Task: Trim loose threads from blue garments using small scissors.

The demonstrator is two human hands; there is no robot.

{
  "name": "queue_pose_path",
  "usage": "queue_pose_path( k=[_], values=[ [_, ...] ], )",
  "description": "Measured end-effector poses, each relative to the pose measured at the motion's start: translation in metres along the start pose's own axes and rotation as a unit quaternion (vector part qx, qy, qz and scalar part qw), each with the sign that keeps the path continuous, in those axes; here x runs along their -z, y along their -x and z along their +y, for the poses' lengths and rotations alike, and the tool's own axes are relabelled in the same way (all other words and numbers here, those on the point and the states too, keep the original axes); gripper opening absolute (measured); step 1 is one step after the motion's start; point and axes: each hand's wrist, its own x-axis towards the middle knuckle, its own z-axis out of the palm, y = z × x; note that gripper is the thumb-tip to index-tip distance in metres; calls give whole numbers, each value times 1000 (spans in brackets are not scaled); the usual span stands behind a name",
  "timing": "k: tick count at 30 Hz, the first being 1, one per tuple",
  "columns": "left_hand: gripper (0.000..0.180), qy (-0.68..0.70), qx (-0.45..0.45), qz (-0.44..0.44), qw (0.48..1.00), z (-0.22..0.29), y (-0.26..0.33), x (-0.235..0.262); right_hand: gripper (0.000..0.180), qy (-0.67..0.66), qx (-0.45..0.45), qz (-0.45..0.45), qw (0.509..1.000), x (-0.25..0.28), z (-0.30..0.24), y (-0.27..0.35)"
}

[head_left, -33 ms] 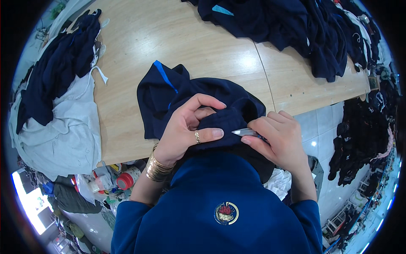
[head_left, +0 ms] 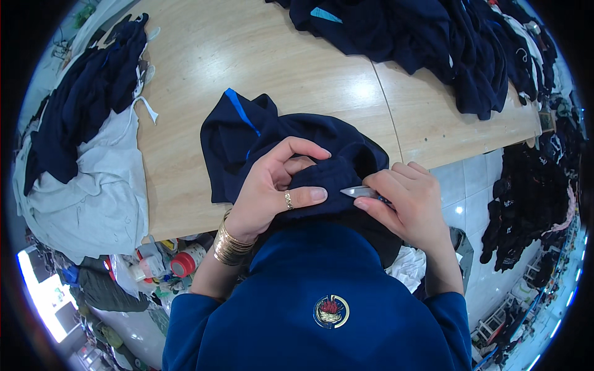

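Note:
A dark navy garment (head_left: 315, 128) with a bright blue stripe lies bunched at the table's near edge, its gathered band drawn toward me. My left hand (head_left: 269, 185) is closed on that band, thumb on top and index finger arched over the cloth. Held in my right hand (head_left: 408, 199) are small thread snips (head_left: 354, 192). Their silver pointed blades face left and rest at the band, just right of my left thumb tip. The fingers of my right hand cover most of the handle. Whether a thread lies between the blades is too small to tell.
The wooden table (head_left: 198, 80) carries a heap of navy garments (head_left: 402, 37) at the far right. At the left hang more navy clothes (head_left: 93, 93) over a pale cloth (head_left: 93, 191). A red-lidded container (head_left: 183, 264) stands below the left edge; dark clothes (head_left: 526, 198) lie at right.

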Motion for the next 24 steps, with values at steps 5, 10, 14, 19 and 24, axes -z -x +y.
queue_pose_path(
  k=[5,10,14,19,24],
  values=[
    [47,-2,-4,-16,1000,-1,1,5,26,-110,-70,65,989,-4,2,4],
    [50,-80,-32,-25,996,1,3,3,36,-196,-175,51,964,-6,-9,1],
    [51,-120,-77,-10,990,2,4,-2,38,-67,-90,24,993,4,-10,-4],
    [49,-146,-80,-8,986,1,3,-1,36,49,-70,19,996,3,-10,-1],
    [47,-152,-77,-5,985,3,3,-4,34,88,-65,34,993,4,-11,-3]
  ],
)
